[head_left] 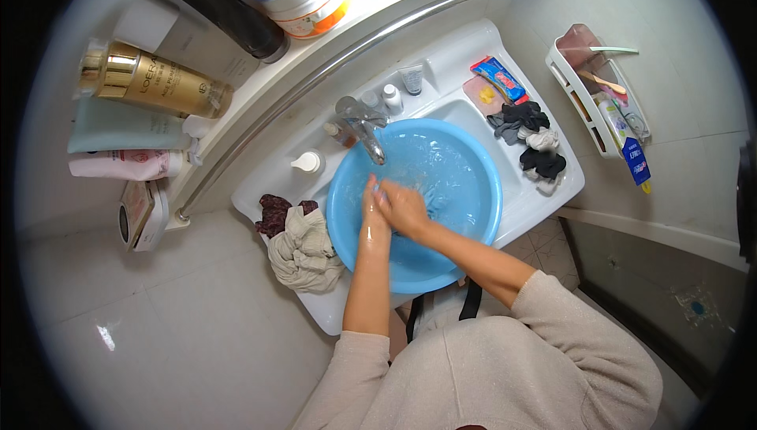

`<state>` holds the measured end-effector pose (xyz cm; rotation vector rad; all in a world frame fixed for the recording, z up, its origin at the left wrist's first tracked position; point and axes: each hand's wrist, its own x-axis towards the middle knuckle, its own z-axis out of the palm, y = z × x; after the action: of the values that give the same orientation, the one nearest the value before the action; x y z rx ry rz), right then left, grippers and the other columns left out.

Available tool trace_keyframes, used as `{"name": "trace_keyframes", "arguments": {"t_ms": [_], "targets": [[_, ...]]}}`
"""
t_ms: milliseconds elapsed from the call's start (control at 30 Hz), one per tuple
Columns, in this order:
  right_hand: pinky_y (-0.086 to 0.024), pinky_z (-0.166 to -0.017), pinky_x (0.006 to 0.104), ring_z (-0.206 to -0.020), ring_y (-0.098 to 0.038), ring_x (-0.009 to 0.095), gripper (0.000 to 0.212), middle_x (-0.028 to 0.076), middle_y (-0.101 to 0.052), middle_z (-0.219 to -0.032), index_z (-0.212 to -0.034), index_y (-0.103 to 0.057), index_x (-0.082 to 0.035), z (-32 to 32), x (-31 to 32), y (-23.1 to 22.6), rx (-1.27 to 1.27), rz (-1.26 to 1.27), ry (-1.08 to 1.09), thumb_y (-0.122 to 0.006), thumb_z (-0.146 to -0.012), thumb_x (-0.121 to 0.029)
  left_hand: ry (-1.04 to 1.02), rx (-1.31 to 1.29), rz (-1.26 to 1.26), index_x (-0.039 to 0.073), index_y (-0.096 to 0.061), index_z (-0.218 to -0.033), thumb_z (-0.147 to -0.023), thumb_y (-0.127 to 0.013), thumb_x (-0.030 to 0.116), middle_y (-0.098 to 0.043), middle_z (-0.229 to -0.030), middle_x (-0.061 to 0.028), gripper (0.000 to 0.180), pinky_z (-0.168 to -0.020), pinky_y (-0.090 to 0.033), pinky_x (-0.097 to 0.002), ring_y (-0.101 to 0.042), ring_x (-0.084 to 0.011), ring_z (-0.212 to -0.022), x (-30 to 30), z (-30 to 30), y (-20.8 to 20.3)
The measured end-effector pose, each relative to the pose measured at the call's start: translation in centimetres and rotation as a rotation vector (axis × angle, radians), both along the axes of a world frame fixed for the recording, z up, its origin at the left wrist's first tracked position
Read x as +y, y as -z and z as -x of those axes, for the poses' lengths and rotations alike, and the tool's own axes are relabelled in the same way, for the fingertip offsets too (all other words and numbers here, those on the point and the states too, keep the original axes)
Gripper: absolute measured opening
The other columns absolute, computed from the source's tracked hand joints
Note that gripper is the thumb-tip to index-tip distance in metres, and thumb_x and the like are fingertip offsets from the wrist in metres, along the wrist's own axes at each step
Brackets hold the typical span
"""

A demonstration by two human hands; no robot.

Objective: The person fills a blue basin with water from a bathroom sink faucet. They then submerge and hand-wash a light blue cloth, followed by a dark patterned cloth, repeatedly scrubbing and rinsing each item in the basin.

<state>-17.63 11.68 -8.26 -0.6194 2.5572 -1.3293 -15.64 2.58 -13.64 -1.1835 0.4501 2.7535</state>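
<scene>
My left hand is wet and held over the left side of a light blue basin, just below the spout of a chrome faucet. Its fingers point up toward the spout, stretched out as far as they show. Against it presses my right hand, smeared by motion, so how its fingers are bent is hidden. No object shows between the two. Rippling water with some bubbles fills the basin, which sits in a white sink.
Beige cloth and dark patterned cloth lie on the sink's left edge, near a white pump bottle. Small dark and pale cloth bundles lie right, below a soap dish. A shelf rail curves behind.
</scene>
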Motion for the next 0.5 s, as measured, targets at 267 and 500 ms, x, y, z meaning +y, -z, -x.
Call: {"name": "trace_keyframes", "arguments": {"t_ms": [267, 500], "targets": [[-0.048, -0.064, 0.0473, -0.068, -0.061, 0.038, 0.026, 0.016, -0.063, -0.072, -0.084, -0.062, -0.009, 6.1, 1.8, 4.7, -0.129, -0.204, 0.015, -0.051, -0.085, -0.032, 0.031, -0.011, 0.049, 0.005, -0.049, -0.116, -0.090, -0.044, 0.039, -0.057, -0.108, -0.0137, 0.042, -0.087, -0.044, -0.0410, -0.056, -0.0257, -0.099, 2.0, 0.1, 1.0], [-0.042, -0.087, 0.0441, -0.105, -0.050, 0.036, 0.044, 0.022, -0.051, -0.116, -0.118, -0.051, -0.008, 7.3, 5.9, 8.1, -0.092, -0.359, -0.213, -0.058, -0.081, -0.030, 0.499, -0.185, 1.362, 0.001, -0.043, -0.124, -0.084, -0.057, 0.019, -0.053, -0.115, -0.0153, 0.046, -0.091, -0.041, -0.0363, -0.052, -0.0256, -0.106, -0.9, -1.6, 4.3]]}}
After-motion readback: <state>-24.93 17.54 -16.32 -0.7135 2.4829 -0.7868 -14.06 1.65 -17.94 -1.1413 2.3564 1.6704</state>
